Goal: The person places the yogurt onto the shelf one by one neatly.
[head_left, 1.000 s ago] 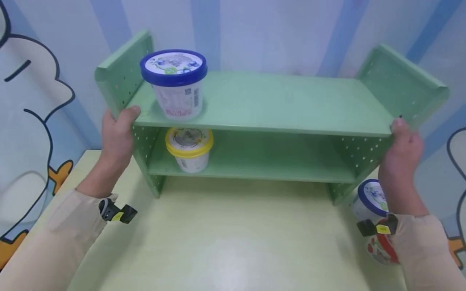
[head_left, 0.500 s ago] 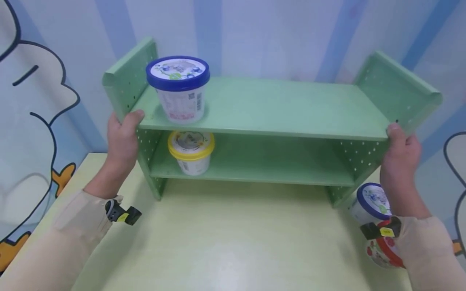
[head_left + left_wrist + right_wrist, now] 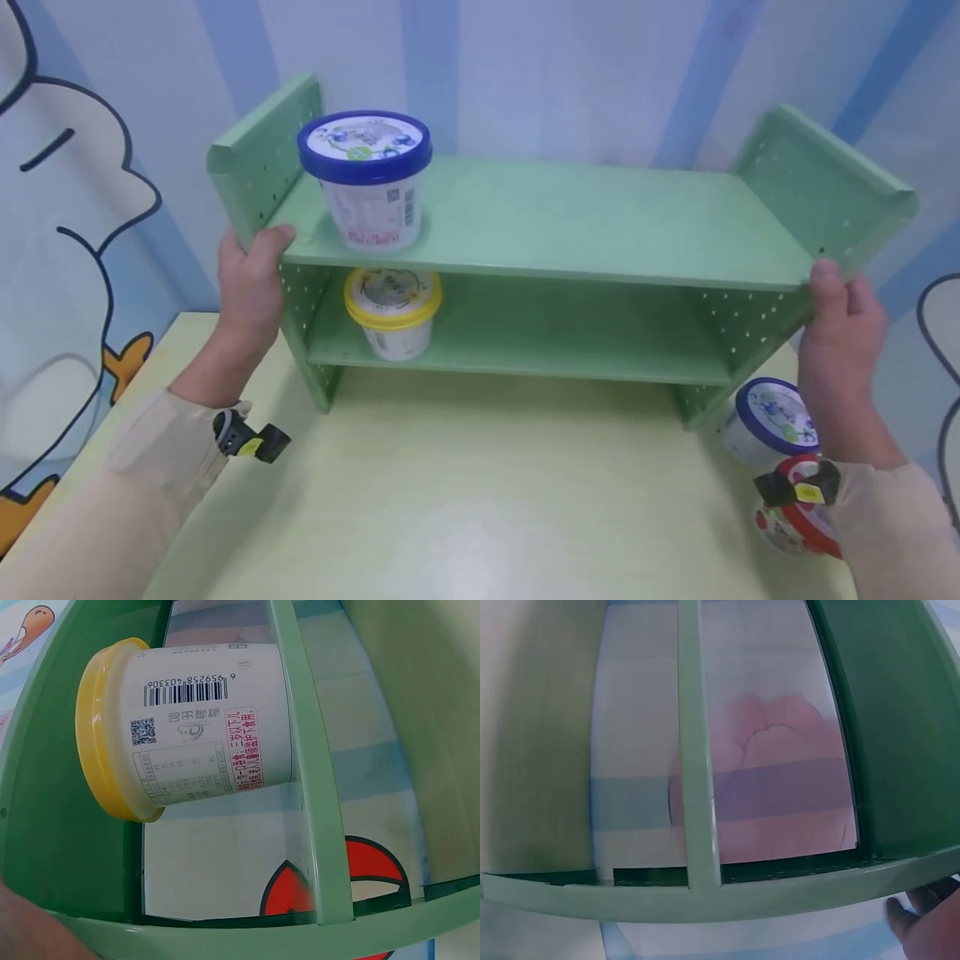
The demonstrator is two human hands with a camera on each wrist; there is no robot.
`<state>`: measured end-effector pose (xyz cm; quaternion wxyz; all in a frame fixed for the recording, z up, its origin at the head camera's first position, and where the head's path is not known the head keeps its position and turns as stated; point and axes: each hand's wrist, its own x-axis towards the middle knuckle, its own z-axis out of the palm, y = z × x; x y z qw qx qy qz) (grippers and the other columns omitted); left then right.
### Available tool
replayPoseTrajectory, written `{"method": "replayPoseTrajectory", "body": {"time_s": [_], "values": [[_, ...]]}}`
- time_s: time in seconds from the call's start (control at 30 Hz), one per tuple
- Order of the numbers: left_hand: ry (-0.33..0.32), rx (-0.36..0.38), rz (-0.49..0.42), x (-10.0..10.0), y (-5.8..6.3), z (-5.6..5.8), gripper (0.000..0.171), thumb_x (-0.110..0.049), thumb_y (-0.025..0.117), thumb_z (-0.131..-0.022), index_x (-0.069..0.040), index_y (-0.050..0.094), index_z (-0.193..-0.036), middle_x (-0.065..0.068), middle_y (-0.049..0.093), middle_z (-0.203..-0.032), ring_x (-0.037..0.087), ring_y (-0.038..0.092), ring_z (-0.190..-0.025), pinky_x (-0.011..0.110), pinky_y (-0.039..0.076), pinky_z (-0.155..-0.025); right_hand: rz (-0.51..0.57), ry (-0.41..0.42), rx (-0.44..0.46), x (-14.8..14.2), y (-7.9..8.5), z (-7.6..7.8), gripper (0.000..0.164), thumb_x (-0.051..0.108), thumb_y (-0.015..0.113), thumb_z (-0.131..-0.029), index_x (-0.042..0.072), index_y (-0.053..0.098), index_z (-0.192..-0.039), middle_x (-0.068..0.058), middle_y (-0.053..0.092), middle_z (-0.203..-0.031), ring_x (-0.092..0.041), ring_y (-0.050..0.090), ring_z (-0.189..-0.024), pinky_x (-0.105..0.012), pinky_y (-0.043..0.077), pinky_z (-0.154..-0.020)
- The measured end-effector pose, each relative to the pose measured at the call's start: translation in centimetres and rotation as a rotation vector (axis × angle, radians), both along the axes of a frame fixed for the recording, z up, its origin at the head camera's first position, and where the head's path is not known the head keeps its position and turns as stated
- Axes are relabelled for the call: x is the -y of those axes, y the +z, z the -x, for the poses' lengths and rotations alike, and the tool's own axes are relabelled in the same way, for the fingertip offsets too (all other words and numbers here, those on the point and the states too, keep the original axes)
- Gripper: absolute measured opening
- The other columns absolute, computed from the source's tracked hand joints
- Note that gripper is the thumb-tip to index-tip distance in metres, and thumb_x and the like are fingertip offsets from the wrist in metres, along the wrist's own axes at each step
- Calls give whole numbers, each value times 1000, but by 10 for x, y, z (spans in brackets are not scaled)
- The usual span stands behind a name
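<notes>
A green two-tier shelf (image 3: 570,221) stands on the pale table. My left hand (image 3: 251,283) grips its left side, with the thumb over the upper board's front corner. At the right end, my right hand (image 3: 840,350) holds the side panel, thumb at the front edge. In the right wrist view, fingers (image 3: 900,919) lie along the panel's outer face. A blue-lidded tub (image 3: 367,179) stands on the upper board at the left. Below it, a yellow-lidded tub (image 3: 393,312) sits on the lower board; its printed barcode side shows in the left wrist view.
Another blue-lidded tub (image 3: 772,421) and a red-lidded tub (image 3: 791,529) stand on the table (image 3: 480,492) right of the shelf, partly hidden by the right arm and its wrist camera. A striped blue wall (image 3: 540,79) rises behind the shelf.
The right hand has shifted slightly right and down along the shelf's right end. The view moved a little; the left hand and the tubs keep their places on the shelf.
</notes>
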<state>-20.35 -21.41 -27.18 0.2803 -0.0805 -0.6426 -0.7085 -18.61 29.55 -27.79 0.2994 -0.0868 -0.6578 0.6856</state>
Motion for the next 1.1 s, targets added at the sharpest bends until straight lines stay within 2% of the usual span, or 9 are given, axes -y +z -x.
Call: {"method": "replayPoseTrajectory", "body": {"time_s": [0.2,0.3,0.4,0.57,0.7,0.83,1.1], "values": [[-18,-17,-17,0,0,2,27,-13,50,-93,-6,54,-119,7,60,-104,18,55,-97,33,37,-94,-108,29,-204,3,-4,-1,31,25,66,-94,9,67,-120,-9,64,-111,-18,55,-102,-26,42,-91],[-26,-28,-17,0,0,3,28,-12,50,-93,-6,53,-120,8,59,-105,19,54,-98,34,37,-95,-169,35,-248,4,-5,-2,38,27,71,-90,9,66,-123,-11,63,-114,-20,55,-105,-26,41,-95],[-24,-30,-12,0,1,3,28,-12,50,-93,-6,53,-120,8,58,-105,19,54,-98,34,37,-95,-198,28,-248,4,-6,-3,39,27,72,-89,8,66,-123,-10,64,-114,-20,56,-105,-25,40,-97],[-11,-40,-17,0,3,4,27,-11,50,-92,-5,54,-118,8,59,-104,18,54,-97,33,37,-94,-244,35,-202,4,-8,-7,40,26,68,-93,12,62,-130,-9,61,-123,-21,54,-114,-27,37,-103],[-2,-51,-26,0,2,4,27,-9,50,-91,-4,55,-117,8,59,-102,18,54,-96,32,38,-93,-310,38,-214,3,-13,-12,45,26,66,-94,15,57,-136,-10,57,-131,-22,51,-121,-29,35,-106],[8,-55,-26,0,0,5,27,-9,50,-91,-4,56,-116,8,60,-101,18,54,-94,32,38,-92,-302,43,-241,1,-19,-14,47,24,68,-93,13,56,-137,-12,56,-133,-23,51,-122,-28,36,-106],[8,-45,-1,2,0,4,25,-12,50,-91,-5,56,-115,8,59,-101,19,54,-94,33,37,-92,-364,32,-244,-6,-27,-14,53,25,69,-92,13,53,-140,-9,53,-138,-22,47,-127,-30,30,-110]]}}
